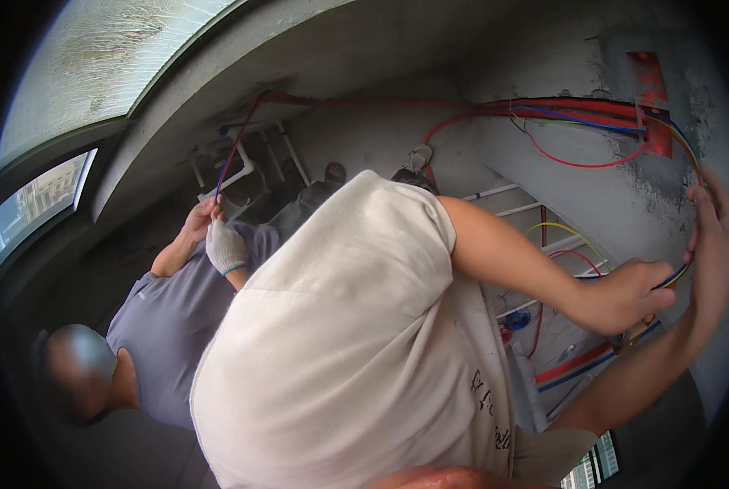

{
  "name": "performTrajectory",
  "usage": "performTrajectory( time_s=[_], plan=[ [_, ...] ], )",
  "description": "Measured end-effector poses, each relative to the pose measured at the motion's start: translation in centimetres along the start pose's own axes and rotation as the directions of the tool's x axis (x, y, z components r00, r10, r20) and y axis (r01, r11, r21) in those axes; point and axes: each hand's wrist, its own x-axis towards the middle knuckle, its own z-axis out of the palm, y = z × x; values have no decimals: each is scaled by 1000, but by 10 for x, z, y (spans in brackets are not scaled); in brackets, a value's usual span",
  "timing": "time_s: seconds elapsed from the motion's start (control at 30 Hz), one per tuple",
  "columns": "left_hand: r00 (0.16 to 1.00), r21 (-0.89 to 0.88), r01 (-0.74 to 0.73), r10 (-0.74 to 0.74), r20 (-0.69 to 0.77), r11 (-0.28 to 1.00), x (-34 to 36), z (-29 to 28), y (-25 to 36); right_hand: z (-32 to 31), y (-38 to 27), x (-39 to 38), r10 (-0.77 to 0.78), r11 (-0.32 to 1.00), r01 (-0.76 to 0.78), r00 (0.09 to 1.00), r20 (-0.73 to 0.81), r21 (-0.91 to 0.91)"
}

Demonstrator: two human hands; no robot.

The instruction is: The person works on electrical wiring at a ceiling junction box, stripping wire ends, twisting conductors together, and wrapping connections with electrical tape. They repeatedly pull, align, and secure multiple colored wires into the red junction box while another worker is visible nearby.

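My left hand (625, 300) is closed in a fist around a bundle of blue and yellow-green wires (674, 277). Above and to the right of it, my right hand (713, 213) curls round the same bundle, its fingers partly turned away. From there the wires arc up to a red conduit (654, 140) on the wall. Between the two hands a short, bent stretch of wire shows. My forearms reach out from a cream shirt that fills the middle of the view.
At the left, a co-worker (181, 301) in grey holds thin red and blue wires (232, 159), one hand gloved. Red tubing (438, 126) runs along the wall. A thin red wire (572, 163) loops below it. White pipes (495, 193) and more coloured wires lie beneath my left arm.
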Motion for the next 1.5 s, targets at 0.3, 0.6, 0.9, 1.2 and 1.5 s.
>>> performTrajectory(
  time_s=[0.3, 0.6, 0.9, 1.2, 1.5],
  plan=[
    [988, 200, -12, 42, -146, 980, 19, 0, -38, 25, 38, 34, -157, 987, 156, 987, -23, -29],
    [962, 326, -114, 186, -201, 939, -4, 10, -66, -9, 51, 57, -419, 833, 340, 903, -97, -437],
    [983, 59, -58, 67, -173, 997, -6, 30, -53, 0, -2, 62, -249, 889, 221, 968, -19, -402],
    [999, -6, 4, -4, -46, 1000, -14, 24, -40, -8, 45, 113, -302, 777, 348, 937, 174, -524],
    [989, 112, 71, -56, -135, 991, 1, 15, -68, 3, 50, 116, -472, 722, 444, 877, 92, -531]
  ],
)
